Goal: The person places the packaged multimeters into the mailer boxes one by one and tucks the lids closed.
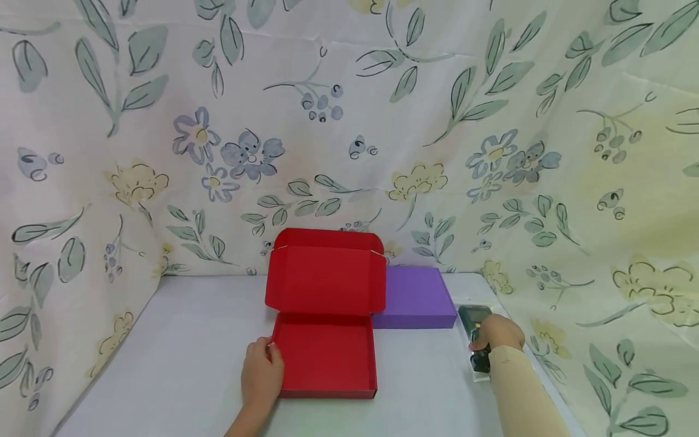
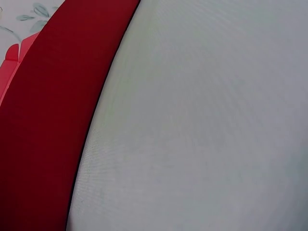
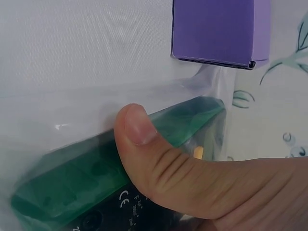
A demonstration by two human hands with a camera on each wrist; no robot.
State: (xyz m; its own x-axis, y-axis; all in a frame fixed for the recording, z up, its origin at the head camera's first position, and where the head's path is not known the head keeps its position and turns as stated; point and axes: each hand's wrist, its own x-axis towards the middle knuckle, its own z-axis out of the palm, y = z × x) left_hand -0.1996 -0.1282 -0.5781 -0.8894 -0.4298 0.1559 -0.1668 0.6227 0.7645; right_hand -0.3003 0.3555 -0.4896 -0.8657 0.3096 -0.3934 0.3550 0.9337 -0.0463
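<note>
An open red cardboard box sits in the middle of the table with its lid raised at the back. My left hand holds the box's left wall; the left wrist view shows a red wall but no hand. At the right, a multimeter with a green case lies in a clear plastic bag. My right hand grips it through the bag, the thumb along its green side. The other fingers are hidden. Something black lies at the bag's near end.
A closed purple box stands between the red box and the bag, towards the back. The white table meets a flowered cloth at the back and along both sides.
</note>
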